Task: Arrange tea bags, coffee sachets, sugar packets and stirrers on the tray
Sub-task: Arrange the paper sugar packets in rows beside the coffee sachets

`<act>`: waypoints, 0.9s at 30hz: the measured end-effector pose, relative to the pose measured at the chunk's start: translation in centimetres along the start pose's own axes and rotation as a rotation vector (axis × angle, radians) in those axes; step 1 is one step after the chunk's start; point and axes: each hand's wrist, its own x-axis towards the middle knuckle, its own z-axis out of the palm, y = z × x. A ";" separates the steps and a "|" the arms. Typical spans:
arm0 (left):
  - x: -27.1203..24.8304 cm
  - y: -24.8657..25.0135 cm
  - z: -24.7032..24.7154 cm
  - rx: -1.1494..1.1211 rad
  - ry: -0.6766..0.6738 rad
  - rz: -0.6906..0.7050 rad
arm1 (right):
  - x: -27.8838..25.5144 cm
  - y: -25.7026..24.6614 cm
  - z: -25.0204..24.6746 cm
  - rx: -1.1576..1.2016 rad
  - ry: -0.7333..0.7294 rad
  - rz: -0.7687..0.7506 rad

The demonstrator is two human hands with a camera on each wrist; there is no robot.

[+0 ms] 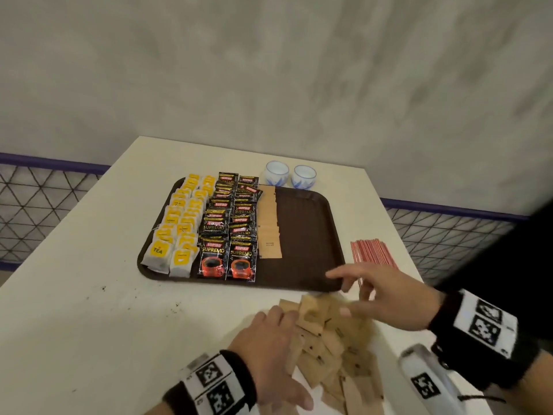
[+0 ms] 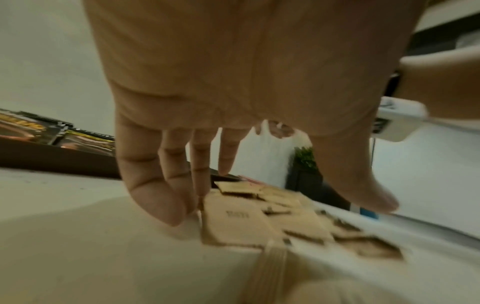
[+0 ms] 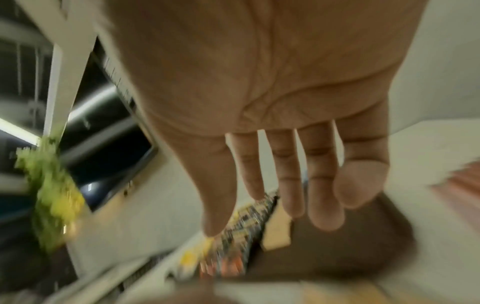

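A dark brown tray [image 1: 308,235] holds rows of yellow tea bags [image 1: 179,229], black coffee sachets [image 1: 230,229] and one row of brown sugar packets [image 1: 269,229]. A loose heap of brown sugar packets [image 1: 335,345] lies on the table in front of the tray, also seen in the left wrist view [image 2: 259,218]. My left hand [image 1: 269,342] lies spread over the heap's left side, fingers straight, tips touching the table and a packet [image 2: 233,222]. My right hand [image 1: 374,292] hovers open above the heap's far edge near the tray's front right corner, holding nothing [image 3: 285,185]. Red stirrers [image 1: 371,253] lie right of the tray.
Two small white-and-blue cups [image 1: 276,172] stand behind the tray. The white table [image 1: 89,324] ends near a netted railing [image 1: 36,205] on both sides. The tray's right half is bare. A white device [image 1: 431,381] sits at my right wrist.
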 end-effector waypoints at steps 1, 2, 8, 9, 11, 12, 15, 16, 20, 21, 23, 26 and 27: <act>0.1 0.3 0.4 0.026 0.006 -0.006 | -1.4 0.5 1.1 -0.058 -0.044 0.020; 0.2 0.4 0.8 0.043 0.016 -0.009 | -2.6 0.7 2.3 -0.112 -0.082 0.029; 1.0 -0.3 1.5 -0.015 0.053 -0.068 | -4.8 1.8 10.4 -0.098 -0.007 0.185; 1.2 -0.5 1.5 -0.010 0.068 -0.066 | -4.9 2.0 11.3 -0.024 0.017 0.211; 1.5 -0.8 1.4 -0.022 0.082 -0.075 | -4.8 1.8 12.1 0.091 0.029 0.211; 1.6 -0.9 1.4 -0.041 0.078 -0.085 | -4.8 1.6 12.2 0.108 0.031 0.195; 1.7 -1.2 1.0 -0.080 0.061 -0.106 | -4.5 1.3 12.5 0.124 0.019 0.189; 1.6 -1.4 0.9 -0.093 0.079 -0.119 | -4.5 1.3 12.5 0.153 0.023 0.198; 1.3 -2.5 0.5 -0.078 0.172 -0.168 | -4.7 1.5 11.9 0.284 0.111 0.204; 1.2 -2.9 0.4 -0.071 0.176 -0.170 | -4.8 1.6 11.4 0.298 0.143 0.224; 0.9 -3.4 0.3 -0.091 0.189 -0.168 | -4.9 2.0 10.5 0.403 0.203 0.286; -0.1 -3.9 0.1 -0.120 0.215 -0.127 | -4.0 2.2 8.4 0.663 0.304 0.284; -0.3 -4.0 0.2 -0.112 0.210 -0.114 | -3.6 2.2 7.6 0.713 0.327 0.286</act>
